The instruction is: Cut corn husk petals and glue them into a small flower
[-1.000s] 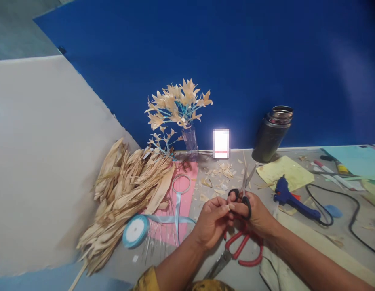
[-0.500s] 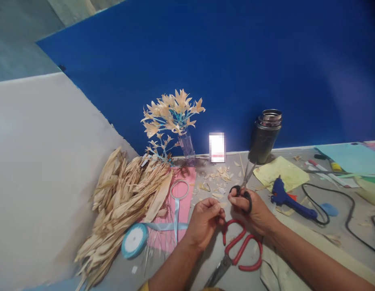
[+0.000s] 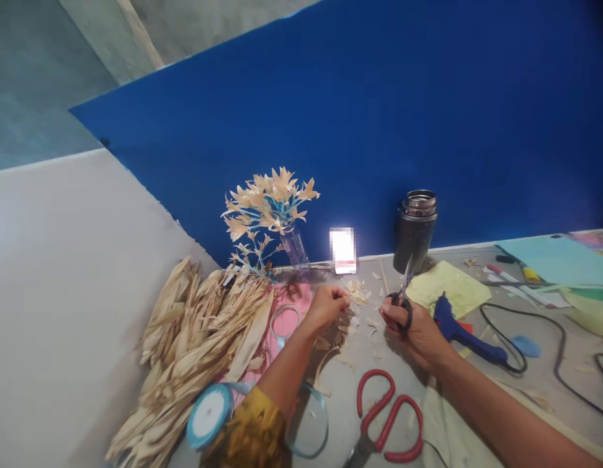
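My right hand (image 3: 421, 331) grips small scissors (image 3: 405, 299) by their black handles, blades pointing up and away in front of the dark flask (image 3: 415, 231). My left hand (image 3: 327, 307) is closed in a pinch beside a small pile of pale cut petals (image 3: 356, 291); what its fingertips hold, if anything, is hidden. Below and between both hands lie large red-handled scissors (image 3: 379, 416). Under my left forearm runs light blue ribbon from its spool (image 3: 208, 416), partly covered by my yellow sleeve (image 3: 255, 429).
Dried husks (image 3: 199, 331) are heaped at left by a pink sheet (image 3: 299, 296). A clear vase (image 3: 295, 247) holds husk flowers (image 3: 272, 198). A bright pixelated rectangle (image 3: 343, 250) stands by the blue wall. At right lie a blue glue gun (image 3: 467, 335), its cord and yellow paper (image 3: 448, 289).
My left hand has moved away from my right hand, forward and left to the petal pile. My right hand keeps the scissors. The view has tilted up slightly.
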The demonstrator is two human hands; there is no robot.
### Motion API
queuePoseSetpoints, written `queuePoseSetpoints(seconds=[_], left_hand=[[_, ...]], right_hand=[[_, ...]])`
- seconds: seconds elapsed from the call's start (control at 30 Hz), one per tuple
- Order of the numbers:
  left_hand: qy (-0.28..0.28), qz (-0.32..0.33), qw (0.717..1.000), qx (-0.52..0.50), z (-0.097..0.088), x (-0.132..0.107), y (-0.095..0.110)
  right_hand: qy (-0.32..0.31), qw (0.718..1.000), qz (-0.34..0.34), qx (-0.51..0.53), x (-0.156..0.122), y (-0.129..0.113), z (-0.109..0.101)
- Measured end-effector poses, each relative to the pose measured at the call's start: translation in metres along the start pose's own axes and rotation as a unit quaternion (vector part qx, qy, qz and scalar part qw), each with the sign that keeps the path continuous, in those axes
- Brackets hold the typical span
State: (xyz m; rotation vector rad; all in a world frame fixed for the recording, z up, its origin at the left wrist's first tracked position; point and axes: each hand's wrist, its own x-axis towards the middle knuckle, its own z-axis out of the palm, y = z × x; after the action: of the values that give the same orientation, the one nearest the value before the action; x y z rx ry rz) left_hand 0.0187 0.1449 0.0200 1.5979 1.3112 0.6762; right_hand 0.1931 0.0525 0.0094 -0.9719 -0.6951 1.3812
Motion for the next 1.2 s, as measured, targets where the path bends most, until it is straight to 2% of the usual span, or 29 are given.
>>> queuePoseSetpoints(seconds=[0.1,0.17,0.27,0.4,0.5,0.67,0.8,0.97,1.07,1.2], left_hand=[[0.005,-0.002,0.999,0.052,0.002,0.024,-0.001],[0.035,0.003,0.996,0.083,-0.005,0.028,-0.005],[0.060,0.019,0.989,0.131,-0.025,0.011,-0.014],[0.034,0.048,0.980,0.192,-0.039,-0.029,-0.025],[0.009,0.082,0.971,0.226,-0.031,-0.048,-0.033],[-0.042,0.158,0.934,0.318,-0.009,-0.049,-0.046],[-0.024,0.156,0.939,0.306,-0.007,-0.047,-0.048],[0.000,0.142,0.951,0.274,-0.012,-0.050,-0.044],[-0.015,0.151,0.950,0.272,-0.010,-0.050,-0.045],[-0.044,0.166,0.932,0.319,-0.002,-0.048,-0.049]], right_hand=[[0.016,0.999,-0.005,-0.028,0.004,0.004,-0.004],[0.025,0.999,-0.006,-0.043,0.006,0.006,-0.007],[0.035,0.998,0.003,-0.058,0.007,0.009,-0.011],[0.034,0.996,0.031,-0.071,0.006,0.014,-0.012],[0.028,0.995,0.049,-0.087,0.004,0.018,-0.011],[0.026,0.991,0.022,-0.128,0.002,0.018,-0.010],[0.030,0.988,0.001,-0.150,0.003,0.017,-0.009],[0.031,0.989,0.026,-0.141,0.004,0.018,-0.011],[0.026,0.989,0.025,-0.140,0.005,0.018,-0.011],[0.026,0.990,0.027,-0.135,0.005,0.017,-0.009]])
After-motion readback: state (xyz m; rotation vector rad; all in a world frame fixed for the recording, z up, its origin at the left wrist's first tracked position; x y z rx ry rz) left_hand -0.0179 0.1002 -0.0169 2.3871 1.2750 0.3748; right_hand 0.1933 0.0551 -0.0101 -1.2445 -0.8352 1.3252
